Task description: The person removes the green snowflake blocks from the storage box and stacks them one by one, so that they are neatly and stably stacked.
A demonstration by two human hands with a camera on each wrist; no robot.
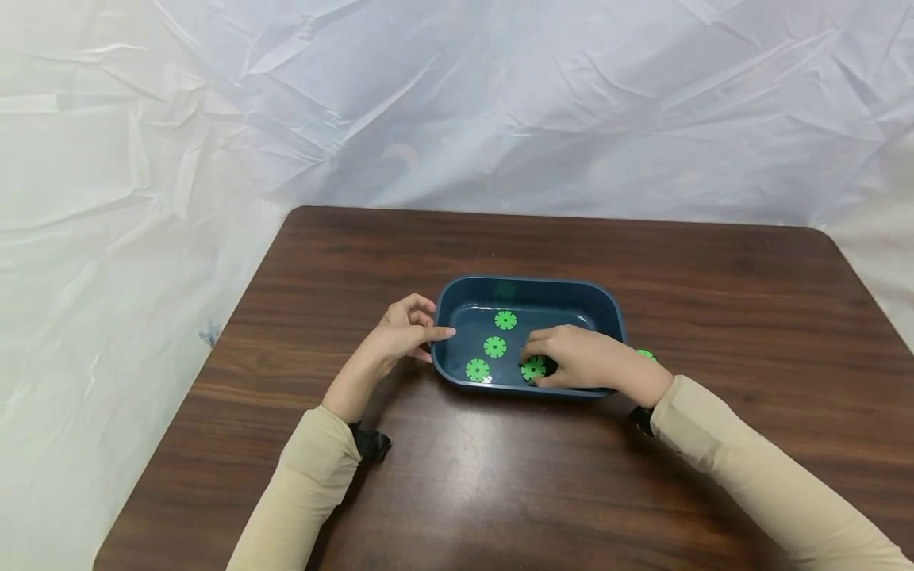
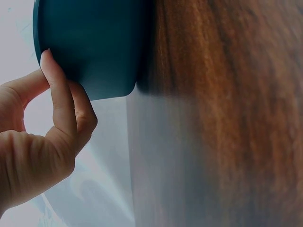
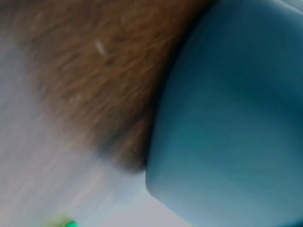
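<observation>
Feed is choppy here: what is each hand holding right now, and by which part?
Right hand pinches a green disc at its edge inside the tub. Left hand only touches the tub's left wall with its fingers.

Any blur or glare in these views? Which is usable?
Head: sharp, with soft glare on the table in front of the tray. Left wrist: left hand and tray wall crisp, tabletop blurred. Right wrist: blurred throughout; tray and wood are smears.

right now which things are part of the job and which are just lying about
In use:
tub, touched by left hand
green discs inside
disc under right hand

Lying about:
disc beside tub
table
white sheet
</observation>
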